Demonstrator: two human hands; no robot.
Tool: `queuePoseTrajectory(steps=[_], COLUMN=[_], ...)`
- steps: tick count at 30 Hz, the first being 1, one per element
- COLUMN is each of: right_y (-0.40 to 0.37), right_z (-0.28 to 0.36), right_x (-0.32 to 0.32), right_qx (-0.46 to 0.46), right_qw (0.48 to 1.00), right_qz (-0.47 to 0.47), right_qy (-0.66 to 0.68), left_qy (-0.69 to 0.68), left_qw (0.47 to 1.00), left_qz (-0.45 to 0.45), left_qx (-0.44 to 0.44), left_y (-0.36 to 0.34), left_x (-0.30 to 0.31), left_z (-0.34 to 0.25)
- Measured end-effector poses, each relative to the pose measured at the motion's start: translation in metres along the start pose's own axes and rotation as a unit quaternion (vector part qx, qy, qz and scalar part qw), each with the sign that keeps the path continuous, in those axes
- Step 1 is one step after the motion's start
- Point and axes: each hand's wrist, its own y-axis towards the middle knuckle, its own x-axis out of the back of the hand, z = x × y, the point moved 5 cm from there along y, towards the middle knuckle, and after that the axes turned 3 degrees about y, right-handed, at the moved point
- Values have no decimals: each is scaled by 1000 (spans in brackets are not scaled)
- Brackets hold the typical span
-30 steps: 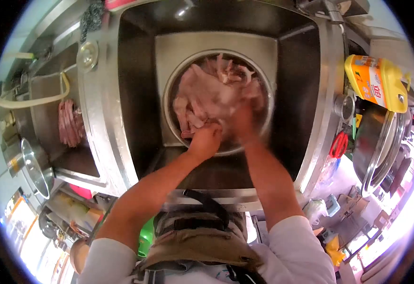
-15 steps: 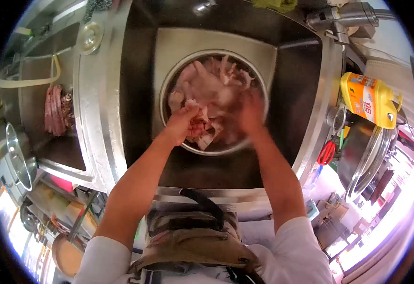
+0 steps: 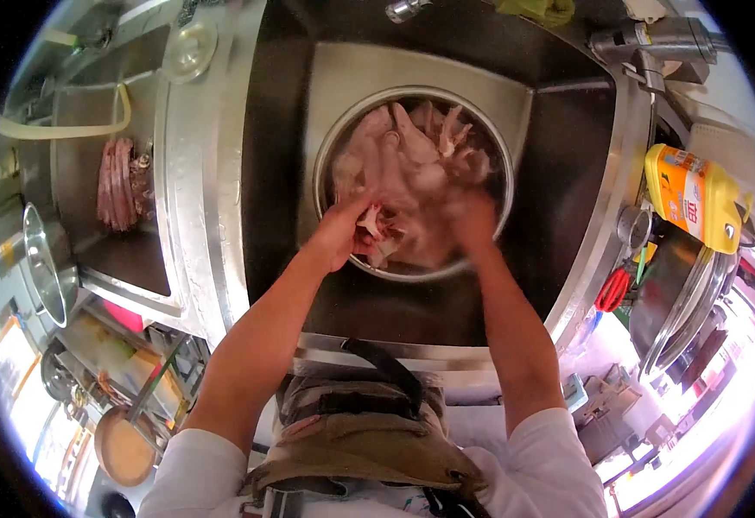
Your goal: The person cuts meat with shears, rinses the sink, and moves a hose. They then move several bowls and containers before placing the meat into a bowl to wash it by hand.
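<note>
The left hand (image 3: pixel 339 231), at the bowl (image 3: pixel 319 173)'s eight o'clock, pinches a ragged meat piece (image 3: pixel 381 245) lying toward its three o'clock, long axis unclear. The right hand (image 3: pixel 472 217) blurs farther off, at the bowl's four o'clock; whether it grasps anything cannot be told.

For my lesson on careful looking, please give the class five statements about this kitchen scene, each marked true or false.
1. The bowl holding meat sits in the sink. True.
2. The left hand grips a piece of meat. True.
3. The right hand rests on the sink's edge. False: it is within the bowl's rim, blurred.
4. The sleeves are black. False: they are white.
5. Reddish strips lie in the basin on the picture's left. True.
</note>
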Motion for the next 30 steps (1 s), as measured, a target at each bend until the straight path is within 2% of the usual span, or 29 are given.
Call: queuePoseTrajectory(steps=[3, 5, 7, 8, 10, 11, 12, 14, 16, 18, 20, 21, 22, 23, 24, 25, 26, 27, 28, 29, 30], right_y=[-3, -3, -7, -11, -30, -39, -47, -47, -30, -11, -2, -5, -6, -14, -11, -5, -2, -6, -10, -11, -10], right_z=[7, 5, 4, 6, 6, 36, 65, 87, 62, 25, 8, 23, 29, 50, 37, 26, 24, 23, 22, 20, 22], right_x=[-9, -15, -19, -20, -13, 10, 29, 28, 10, -3, -12, -8, -15, -8, -5, -3, -1, 2, -2, -12, -16], right_qx=[-50, -123, -147, -137, -99, -63, -25, 30, 16, -44, -103, -123, 13, 129, 35, -56, -143, -116, -84, -50, -63], right_qw=[993, 986, 981, 982, 982, 974, 960, 984, 995, 995, 990, 987, 989, 954, 978, 972, 937, 917, 950, 973, 984], right_qz=[-29, 37, 56, 40, -51, -127, -199, -176, -103, -69, -54, -43, -143, -258, -200, -138, -72, -81, -101, -121, -78], right_qy=[99, 105, 115, 123, 154, 176, 197, -6, 12, 53, 85, 91, 17, -85, 49, 182, 310, 373, 283, 189, 147], left_qy=[71, 101, 108, 128, 165, 292, 408, 560, 649, 704, 740, 751, 741, 732, 700, 682, 666, 663, 656, 693, 724], left_qw=[996, 993, 991, 988, 979, 931, 857, 736, 680, 670, 638, 614, 615, 614, 641, 637, 628, 589, 549, 574, 593], left_qz=[-6, -19, -39, -31, -9, -47, -87, -145, -183, -146, -136, -142, -142, -142, -138, -134, -128, -112, -96, -94, -91], left_qx=[-45, -65, -66, -83, -115, -213, -304, -352, -288, -182, -165, -198, -228, -258, -284, -334, -382, -448, -510, -426, -341], left_y=[-18, -21, -22, -22, -19, -6, 11, 20, 20, 41, 57, 61, 62, 60, 57, 55, 52, 46, 40, 50, 61], left_x=[-8, -9, -7, -9, -23, -26, -29, -46, -63, -65, -64, -59, -57, -56, -55, -54, -54, -55, -57, -58, -63], left_z=[-6, -10, -10, -11, -10, -12, -2, 5, -7, -14, -11, -6, 1, 5, 10, 7, 3, -2, -3, -5, -14])
